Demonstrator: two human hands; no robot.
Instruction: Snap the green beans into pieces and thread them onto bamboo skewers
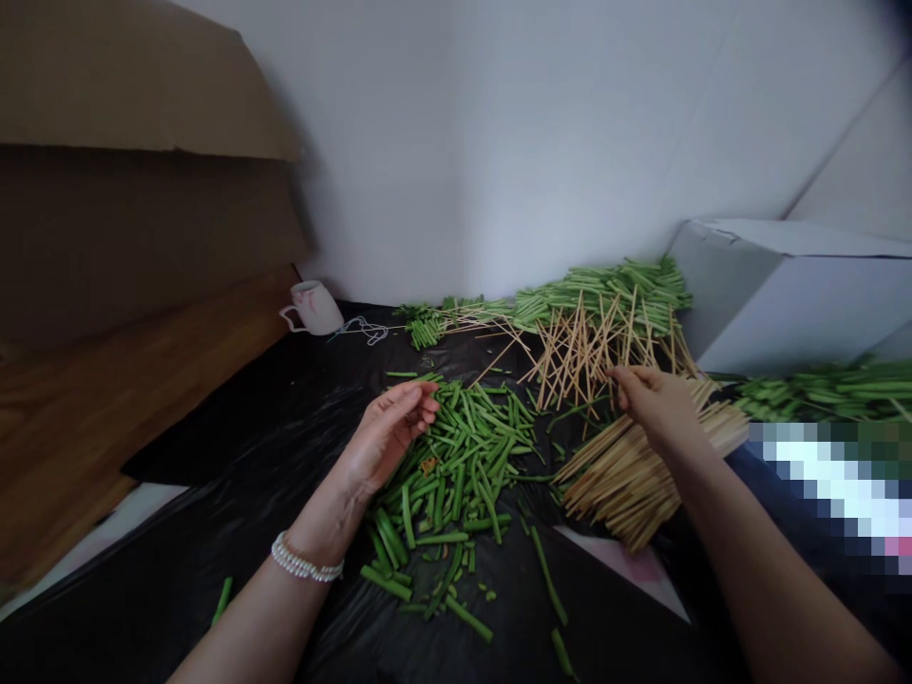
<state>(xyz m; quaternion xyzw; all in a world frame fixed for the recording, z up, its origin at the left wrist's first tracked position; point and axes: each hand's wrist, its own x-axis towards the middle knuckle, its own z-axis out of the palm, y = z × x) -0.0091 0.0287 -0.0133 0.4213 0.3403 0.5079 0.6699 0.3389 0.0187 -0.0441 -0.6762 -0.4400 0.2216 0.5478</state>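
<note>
My left hand (395, 423) is over the upper left of a heap of cut green stems (470, 446). Its fingers are curled in against the thumb; whether a stem piece is between them I cannot make out. My right hand (659, 408) pinches at the near edge of a loose spread of thin wooden sticks (577, 356), with what looks like one stick at the fingertips. Below that hand lies a thick bundle of pale wooden sticks (627, 484). Behind the loose sticks is a pile of long green stems (605, 290), some apparently skewered.
Black plastic sheeting (285, 513) covers the work surface. A white mug (315, 309) stands at the back left beside tangled white string (367, 330). A large cardboard box (142, 152) rises at left, a white box (805, 294) at right. More green stems (833, 389) lie near it.
</note>
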